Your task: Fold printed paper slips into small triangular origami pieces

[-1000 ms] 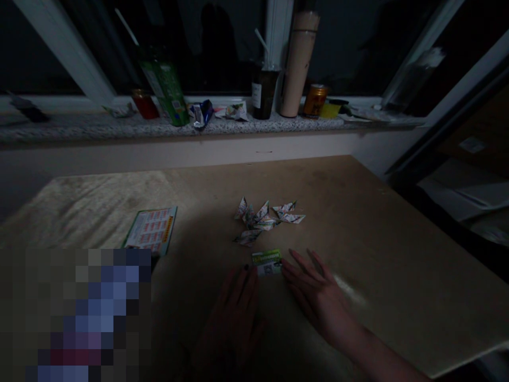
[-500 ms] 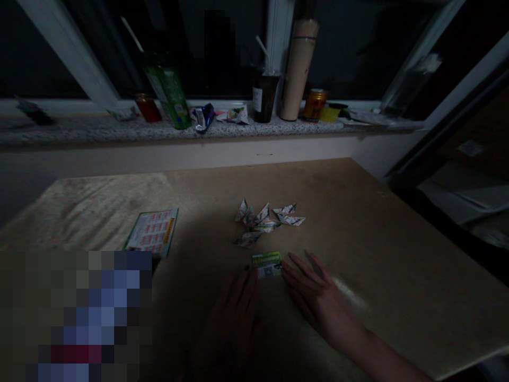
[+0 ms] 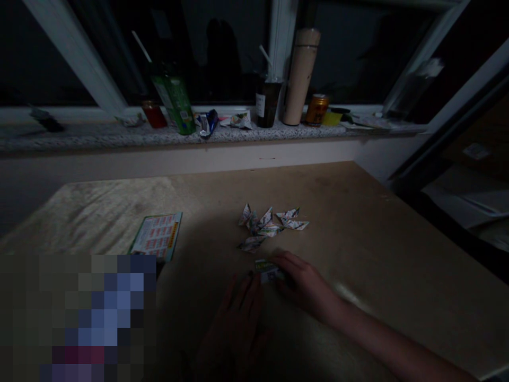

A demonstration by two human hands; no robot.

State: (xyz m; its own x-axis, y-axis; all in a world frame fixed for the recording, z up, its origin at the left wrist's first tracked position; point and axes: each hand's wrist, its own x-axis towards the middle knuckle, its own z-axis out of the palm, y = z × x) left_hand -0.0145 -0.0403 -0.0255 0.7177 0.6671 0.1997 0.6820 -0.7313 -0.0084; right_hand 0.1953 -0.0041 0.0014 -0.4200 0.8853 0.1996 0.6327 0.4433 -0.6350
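A small green-and-white printed card (image 3: pixel 263 270) lies on the table in front of me. My left hand (image 3: pixel 238 318) rests flat in shadow with its fingers stretched out, the tips at the card's lower left edge. Over the card's right part curls my right hand (image 3: pixel 300 278), fingers at its top edge and thumb near the lower side, hiding that end. Just beyond sit several folded pieces of printed paper (image 3: pixel 270 222), pointed in shape and grouped close together.
A larger printed sheet with red blocks (image 3: pixel 157 233) lies on the table's left. On the granite windowsill (image 3: pixel 143 139) stand a green bottle (image 3: pixel 175 103), a dark cup with a straw (image 3: pixel 268 103), a pink flask (image 3: pixel 300 79) and an orange can (image 3: pixel 317 110). The lower left is pixelated.
My right hand has gone from lying flat beside the card to curling over its right end. My left hand stays flat at the card's left. The view has shifted slightly.
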